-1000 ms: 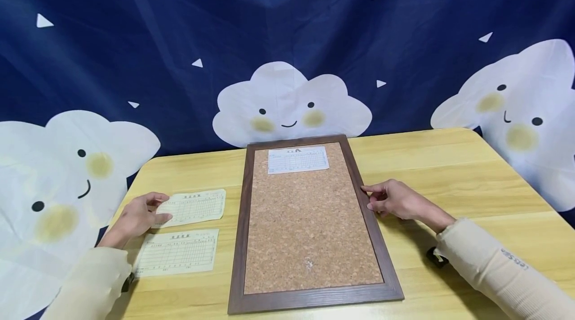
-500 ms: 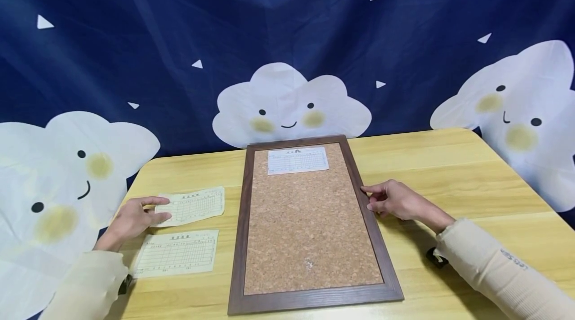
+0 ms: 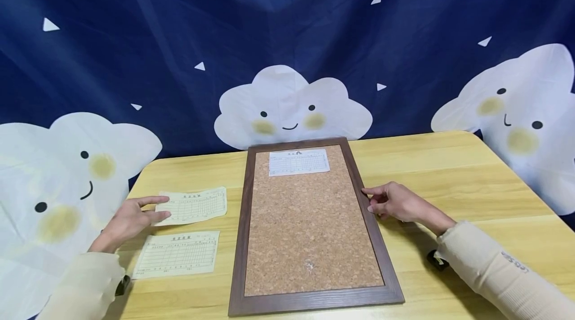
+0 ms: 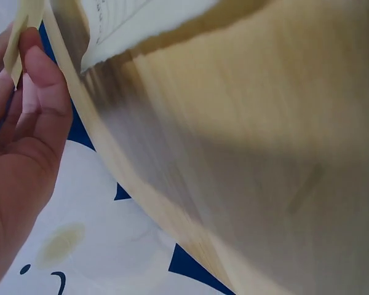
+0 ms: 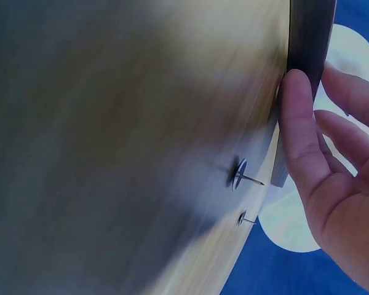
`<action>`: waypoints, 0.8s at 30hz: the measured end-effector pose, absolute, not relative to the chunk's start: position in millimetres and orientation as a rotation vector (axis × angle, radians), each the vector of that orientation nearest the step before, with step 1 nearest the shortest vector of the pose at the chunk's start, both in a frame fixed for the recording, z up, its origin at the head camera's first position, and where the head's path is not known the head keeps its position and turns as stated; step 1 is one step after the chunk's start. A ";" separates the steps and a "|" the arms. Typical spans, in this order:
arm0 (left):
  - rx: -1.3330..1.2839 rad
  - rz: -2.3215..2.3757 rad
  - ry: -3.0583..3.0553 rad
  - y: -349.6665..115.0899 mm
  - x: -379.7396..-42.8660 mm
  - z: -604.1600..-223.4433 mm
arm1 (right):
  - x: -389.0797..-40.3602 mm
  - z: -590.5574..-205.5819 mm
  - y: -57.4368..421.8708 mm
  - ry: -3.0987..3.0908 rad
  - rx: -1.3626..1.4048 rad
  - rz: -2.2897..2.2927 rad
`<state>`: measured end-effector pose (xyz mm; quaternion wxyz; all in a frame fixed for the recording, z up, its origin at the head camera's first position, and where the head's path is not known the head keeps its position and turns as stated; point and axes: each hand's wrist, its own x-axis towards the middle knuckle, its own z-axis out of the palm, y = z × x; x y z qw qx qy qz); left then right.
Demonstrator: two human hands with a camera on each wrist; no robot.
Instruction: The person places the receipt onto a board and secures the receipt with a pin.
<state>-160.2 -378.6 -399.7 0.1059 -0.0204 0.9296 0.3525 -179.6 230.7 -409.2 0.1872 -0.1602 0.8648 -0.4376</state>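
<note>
My left hand point(image 3: 130, 220) pinches the left end of a cream printed receipt slip point(image 3: 197, 206) between thumb and fingers; in the left wrist view the slip's end point(image 4: 15, 46) bends upward. A second cream slip point(image 3: 177, 255) lies flat just below it on the table. My right hand point(image 3: 397, 202) grips the right edge of a cork board point(image 3: 310, 225) with a dark wooden frame. A whiter slip point(image 3: 299, 161) lies at the top of the cork, with a small dark spot at its upper middle. In the right wrist view, the thumb point(image 5: 298, 104) presses against the frame point(image 5: 309, 37).
Two thumbtacks, a nearer one point(image 5: 241, 175) and a farther one point(image 5: 243, 219), lie point-up on the table near my right hand. The light wooden table point(image 3: 427, 160) ends at a dark blue cloth point(image 3: 179, 20) printed with clouds. A pale mark point(image 3: 309, 265) shows low on the cork.
My left fingers have straightened somewhat and closed on the upper slip, whose surface now curves. My right hand and the cork board have stayed put.
</note>
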 end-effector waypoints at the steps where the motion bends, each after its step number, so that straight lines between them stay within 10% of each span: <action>1: -0.057 1.044 2.737 -379.1 -160.2 -399.6 | -179.4 -409.1 230.7 2.432 -0.450 -1.234; 24: -0.133 1.208 2.721 -385.1 -160.0 -390.6 | -179.0 -409.8 230.5 2.434 -0.449 -1.228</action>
